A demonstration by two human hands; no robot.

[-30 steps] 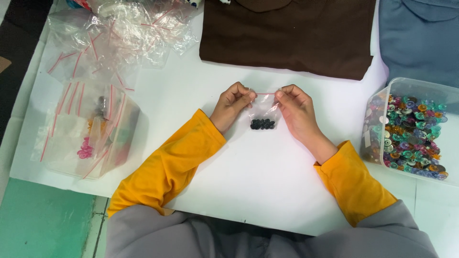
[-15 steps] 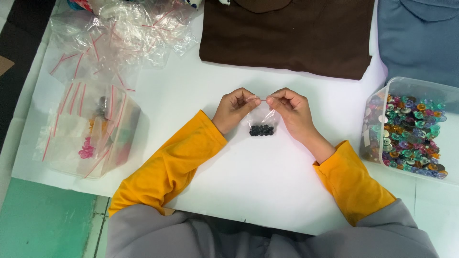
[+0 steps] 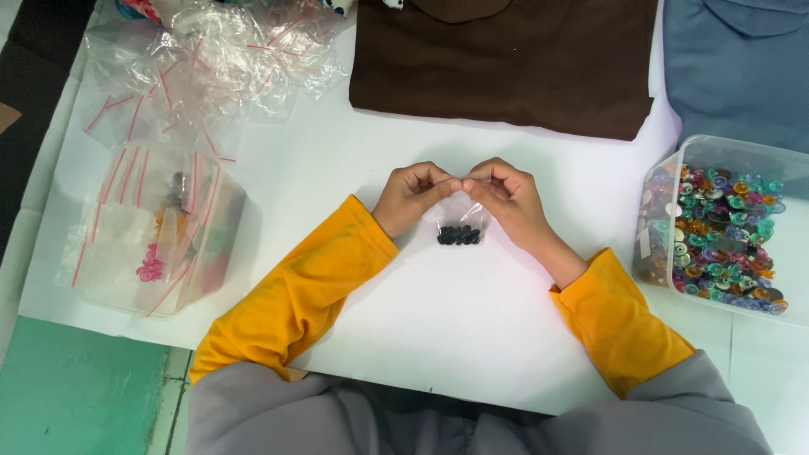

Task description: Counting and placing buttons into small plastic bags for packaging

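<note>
A small clear plastic zip bag [image 3: 459, 221] with several black buttons at its bottom hangs just above the white table [image 3: 472, 329]. My left hand [image 3: 411, 195] pinches the bag's top edge on the left. My right hand [image 3: 509, 199] pinches the same edge on the right. The fingertips of both hands meet at the middle of the top edge. Yellow sleeves cover both forearms.
A clear tub [image 3: 723, 227] full of coloured buttons stands at the right. A clear box with small bags [image 3: 156, 232] sits at the left, loose zip bags [image 3: 211, 63] behind it. A folded brown garment [image 3: 506, 59] and a blue garment [image 3: 742, 67] lie at the back.
My two hands have slid toward each other along the bag's top edge until the fingertips meet. The bag stays in the same place.
</note>
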